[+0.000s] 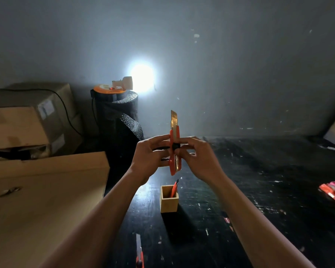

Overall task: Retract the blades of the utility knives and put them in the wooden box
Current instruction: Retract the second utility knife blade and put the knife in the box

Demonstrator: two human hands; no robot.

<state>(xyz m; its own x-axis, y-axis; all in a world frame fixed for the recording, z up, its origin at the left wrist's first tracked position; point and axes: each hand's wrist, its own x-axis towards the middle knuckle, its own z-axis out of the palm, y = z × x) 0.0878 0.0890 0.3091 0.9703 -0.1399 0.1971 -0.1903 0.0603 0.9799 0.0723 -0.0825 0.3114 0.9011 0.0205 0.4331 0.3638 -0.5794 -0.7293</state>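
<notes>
Both hands hold an orange utility knife (174, 149) upright above the dark worktop (259, 180), blade (173, 118) out and pointing away from the body. The left hand (149, 155) pinches the handle to steady it, while the right hand (195, 155) pinches at the black slider (176, 146), probably to draw the blade in. Just below, the wooden box (169, 200) stands open-topped, one knife (174, 189) already inside; another knife (139, 252) lies nearer, blade out.

No readable text anywhere; pale labels (46, 108) on the cardboard box (30, 117) too blurred.
</notes>
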